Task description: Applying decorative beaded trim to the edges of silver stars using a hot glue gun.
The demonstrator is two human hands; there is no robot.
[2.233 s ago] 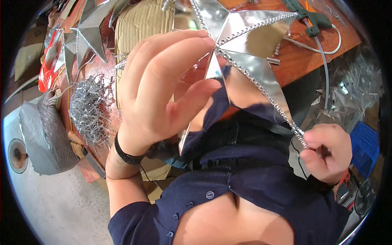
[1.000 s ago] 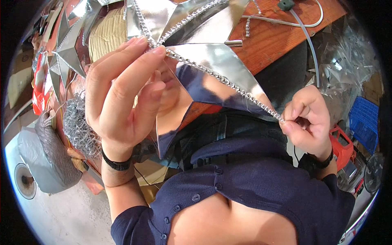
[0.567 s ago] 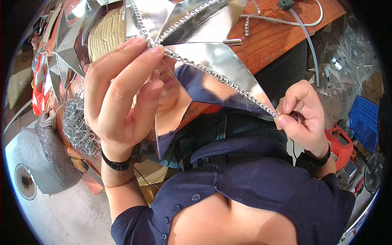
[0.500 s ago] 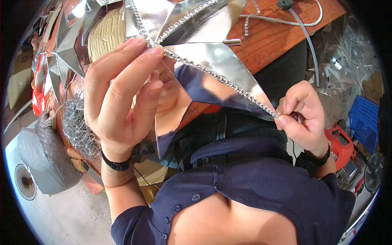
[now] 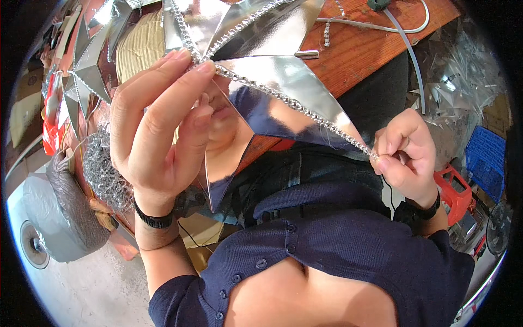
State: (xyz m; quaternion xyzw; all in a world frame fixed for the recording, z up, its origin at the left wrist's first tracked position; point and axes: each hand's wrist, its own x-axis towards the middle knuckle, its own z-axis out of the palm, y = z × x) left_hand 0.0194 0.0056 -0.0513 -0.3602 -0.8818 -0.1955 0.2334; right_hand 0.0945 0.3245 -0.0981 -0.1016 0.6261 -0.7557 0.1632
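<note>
A mirror-bright silver star (image 5: 316, 90) with folded points fills the upper middle, and a sparkling rhinestone chain (image 5: 291, 102) runs along a ridge from its centre to the point at the right. My left hand (image 5: 155, 128) is bent over the star's centre, with two fingertips pressed on the chain there and the thumb curled below them. At the star's right tip, my right hand (image 5: 408, 155) pinches the chain's end between thumb and forefinger. More chain lies on the ridges above my left fingertips. The star's underside is hidden.
Several other silver stars (image 5: 90, 76) lie at the upper left beside a heap of silver chain (image 5: 103, 163). An orange-brown wooden table (image 5: 376, 54) carries a white cord (image 5: 376, 28). At the right are clear plastic scraps (image 5: 463, 76), a blue basket (image 5: 485, 163) and a red plastic frame (image 5: 453, 193).
My right hand has shifted slightly right and down with the chain's end. My left hand and the star have moved very slightly left.
</note>
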